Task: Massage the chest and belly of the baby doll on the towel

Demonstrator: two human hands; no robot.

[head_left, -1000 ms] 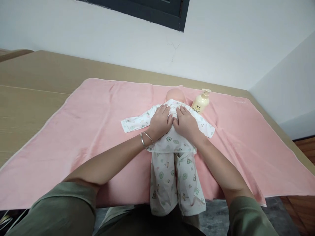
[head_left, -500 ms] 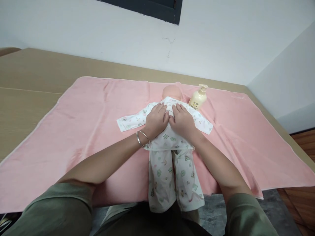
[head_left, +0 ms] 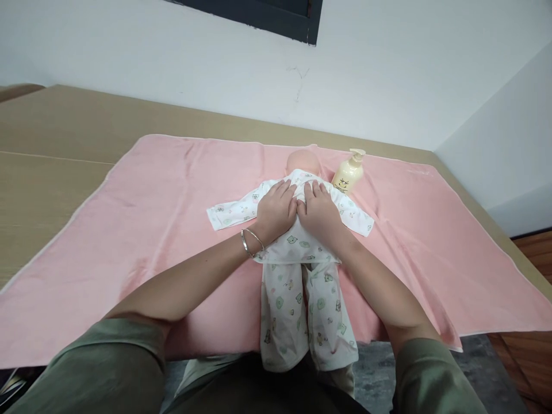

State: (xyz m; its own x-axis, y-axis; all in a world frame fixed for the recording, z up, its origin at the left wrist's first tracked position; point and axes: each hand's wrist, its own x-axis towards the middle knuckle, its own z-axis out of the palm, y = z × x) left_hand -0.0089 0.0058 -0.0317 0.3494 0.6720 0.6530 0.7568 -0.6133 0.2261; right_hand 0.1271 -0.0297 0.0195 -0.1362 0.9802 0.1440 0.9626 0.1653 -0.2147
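A baby doll [head_left: 303, 162] in white printed clothes lies on a pink blanket [head_left: 172, 172], its head at the far end and only the bare back of the head showing. Both my hands rest flat on the upper back of its printed top [head_left: 302, 247]. My left hand [head_left: 276, 210], with a bangle at the wrist, is on the left side, fingers stretched out. Beside it my right hand [head_left: 319, 214] lies on the right side, fingers also extended. The thumbs nearly meet in the middle. The doll's printed trousers [head_left: 284, 316] hang past the blanket's near edge.
A cream pump bottle [head_left: 348, 171] stands right of the doll's head, close to its sleeve. Under the blanket is a wooden table [head_left: 86, 115], with a white wall [head_left: 215, 75] behind it. Brown wood panelling [head_left: 535, 253] shows at the right.
The view has shifted very slightly. My hands stay on the doll's back, with little visible movement.
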